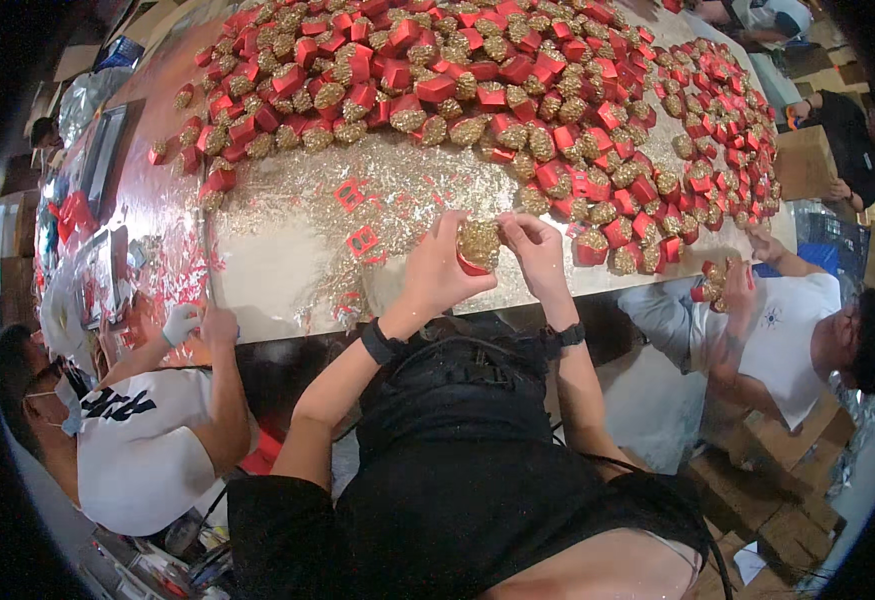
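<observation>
My left hand [441, 272] is wrapped round a small red pot ornament [478, 245] with a bumpy, glittering gold top. The ornament is tilted, and its red base shows below the gold part. At the right side of the gold top, my right hand [535, 250] has its thumb and fingertips pinched together. Whatever lies between those fingertips is too small to tell. Just left of my hands, red cut-out pieces [362, 241] lie on the table [267, 270] among gold flecks.
A big heap of similar red-and-gold ornaments [407, 80] covers the table's far side and right. A person in white [157, 440] works at the left, and another person [777, 340] holds ornaments at the right. Cardboard boxes [807, 165] stand behind.
</observation>
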The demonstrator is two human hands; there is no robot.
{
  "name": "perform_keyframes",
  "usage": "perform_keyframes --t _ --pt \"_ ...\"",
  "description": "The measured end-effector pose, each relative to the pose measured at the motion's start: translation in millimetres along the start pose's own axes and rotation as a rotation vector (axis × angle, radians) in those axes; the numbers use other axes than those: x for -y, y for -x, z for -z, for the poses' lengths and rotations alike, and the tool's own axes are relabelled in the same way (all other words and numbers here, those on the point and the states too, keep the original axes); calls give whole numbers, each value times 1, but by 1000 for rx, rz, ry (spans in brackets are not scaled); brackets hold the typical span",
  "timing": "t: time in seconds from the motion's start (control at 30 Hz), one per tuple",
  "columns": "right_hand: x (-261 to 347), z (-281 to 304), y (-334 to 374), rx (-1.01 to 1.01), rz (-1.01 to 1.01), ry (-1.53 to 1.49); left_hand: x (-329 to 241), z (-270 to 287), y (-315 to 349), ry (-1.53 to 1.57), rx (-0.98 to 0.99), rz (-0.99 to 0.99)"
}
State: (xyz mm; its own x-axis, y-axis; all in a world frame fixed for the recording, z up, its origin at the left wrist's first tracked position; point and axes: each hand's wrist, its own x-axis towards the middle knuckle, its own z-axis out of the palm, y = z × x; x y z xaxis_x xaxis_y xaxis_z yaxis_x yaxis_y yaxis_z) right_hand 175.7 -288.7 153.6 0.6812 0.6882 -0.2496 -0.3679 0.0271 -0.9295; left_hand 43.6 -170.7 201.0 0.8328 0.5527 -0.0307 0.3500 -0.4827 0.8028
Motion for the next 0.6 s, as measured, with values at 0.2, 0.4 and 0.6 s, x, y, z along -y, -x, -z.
perform_keyframes --t 0.2,0.4,0.6 --pt "6 -12 6 23 117 188 4 4 8 -101 -24 -12" --pt "18 -21 7 62 188 315 8 1 15 -165 -36 -47" --pt "29 -20 13 203 194 360 12 6 19 -143 -29 -152"
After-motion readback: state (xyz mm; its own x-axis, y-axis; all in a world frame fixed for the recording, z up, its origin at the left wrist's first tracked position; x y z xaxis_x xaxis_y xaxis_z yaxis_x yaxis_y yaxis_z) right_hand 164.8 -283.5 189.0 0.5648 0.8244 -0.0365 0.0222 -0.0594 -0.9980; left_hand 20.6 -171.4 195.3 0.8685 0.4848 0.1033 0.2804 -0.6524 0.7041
